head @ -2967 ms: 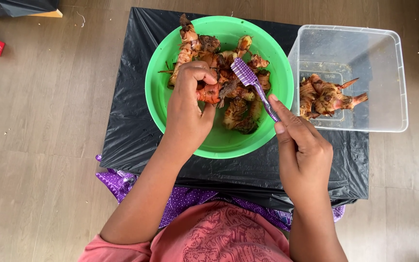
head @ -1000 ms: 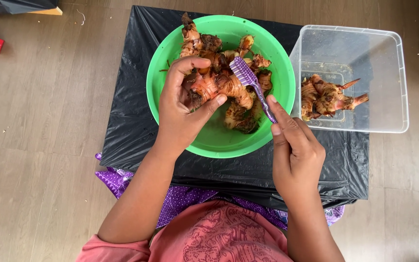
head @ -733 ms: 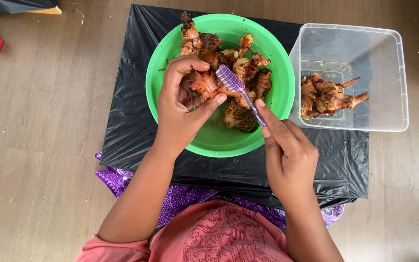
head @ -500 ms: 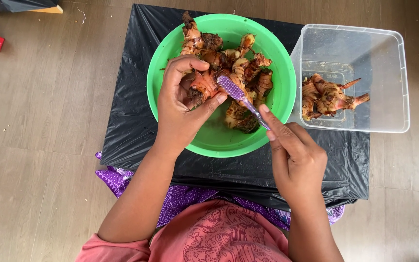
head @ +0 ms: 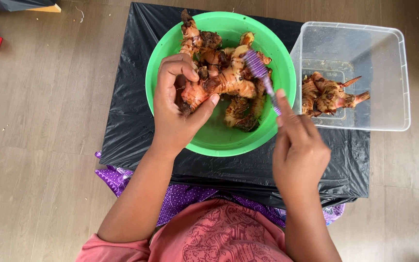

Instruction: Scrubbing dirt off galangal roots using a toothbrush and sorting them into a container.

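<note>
My left hand grasps a knobby orange-brown root over the green bowl, thumb under it and fingers curled over its near-left end. My right hand is clenched round a purple brush, whose bristle head sits just at the root's far right end, touching or nearly so.

I judge this the scrubbing step: dirt being brushed off one root while the rest wait in the bowl. The next move calls for a steady hold on the root and short strokes along its ridges, turning it so the underside meets the bristles.

More roots lie heaped in the far half of the bowl, some dark with soil. To the right, a clear tub holds a few roots. Both stand on black plastic.

My palm hides the root's near end, and the brush handle vanishes into my right fist. Whether the bowl holds water I cannot tell.
</note>
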